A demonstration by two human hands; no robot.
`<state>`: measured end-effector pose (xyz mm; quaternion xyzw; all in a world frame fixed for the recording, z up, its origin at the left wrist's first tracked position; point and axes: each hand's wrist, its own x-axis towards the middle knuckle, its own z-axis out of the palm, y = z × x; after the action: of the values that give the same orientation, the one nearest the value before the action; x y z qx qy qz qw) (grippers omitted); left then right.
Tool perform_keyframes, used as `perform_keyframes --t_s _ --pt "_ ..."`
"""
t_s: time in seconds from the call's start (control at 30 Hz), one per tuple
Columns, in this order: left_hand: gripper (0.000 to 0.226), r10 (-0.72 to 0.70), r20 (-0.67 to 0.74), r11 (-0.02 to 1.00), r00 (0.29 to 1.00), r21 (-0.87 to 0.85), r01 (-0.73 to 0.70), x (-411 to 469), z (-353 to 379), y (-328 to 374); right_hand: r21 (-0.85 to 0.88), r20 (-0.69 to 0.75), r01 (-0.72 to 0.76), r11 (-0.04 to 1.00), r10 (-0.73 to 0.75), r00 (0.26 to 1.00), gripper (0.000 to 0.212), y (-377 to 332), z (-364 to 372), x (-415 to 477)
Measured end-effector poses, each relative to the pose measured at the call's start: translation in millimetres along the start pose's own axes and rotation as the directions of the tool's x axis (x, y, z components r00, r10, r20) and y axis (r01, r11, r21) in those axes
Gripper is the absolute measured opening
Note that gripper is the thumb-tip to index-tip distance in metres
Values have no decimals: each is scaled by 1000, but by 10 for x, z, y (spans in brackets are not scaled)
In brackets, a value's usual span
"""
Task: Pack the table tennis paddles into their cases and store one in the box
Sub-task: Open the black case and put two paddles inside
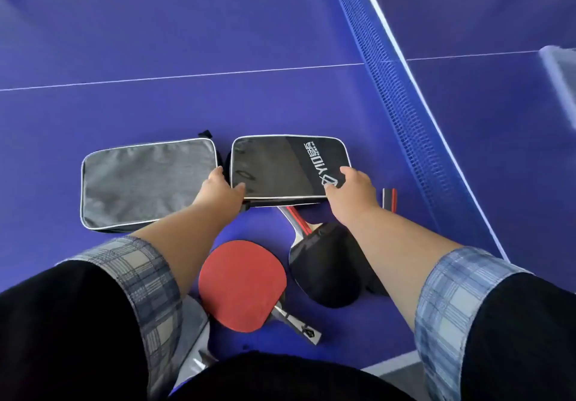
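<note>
Black fabric case (280, 163) at the centre of the frame is held at both ends. The left hand (221, 190) pinches its left edge, thumb on top. The right hand (353, 190) curls its fingers (345, 171) over the lower right corner. Just left of it lies a grey case (146, 182). Lower in the frame, a red paddle (241, 285) and a black paddle (327, 271) lie flat on the blue worktop (187, 42). A net (402, 104) crosses the upper right.
</note>
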<state>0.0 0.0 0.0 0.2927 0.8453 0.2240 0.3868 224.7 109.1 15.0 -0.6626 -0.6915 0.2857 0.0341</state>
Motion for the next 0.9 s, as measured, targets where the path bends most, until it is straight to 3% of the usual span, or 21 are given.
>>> perform_keyframes --t_s 0.1,0.27,0.37,0.47,0.63,0.8,0.9 --pt "71 -43 -58 987 997 150 51 164 63 84 63 29 -56 996 54 998 68 73 1 259" --pt "38 -108 -59 962 992 247 119 256 189 210 191 171 -198 962 166 971 75 127 119 526" --pt "39 -169 -79 953 982 242 183 253 293 296 230 162 -305 924 272 948 70 165 161 610" --pt "38 -181 -105 976 978 103 192 205 382 340 348 111 -334 876 316 942 61 250 119 673" --pt "39 -105 -122 979 987 -188 80 -102 449 460 520 -51 -225 824 293 955 29 417 -153 676" --pt "43 -118 -187 925 975 -377 40 -504 264 517 672 -99 -166 722 310 946 40 340 -473 329" --pt "43 -169 -166 863 971 -501 65 -740 24 358 669 -75 -103 736 204 976 40 198 -556 -21"
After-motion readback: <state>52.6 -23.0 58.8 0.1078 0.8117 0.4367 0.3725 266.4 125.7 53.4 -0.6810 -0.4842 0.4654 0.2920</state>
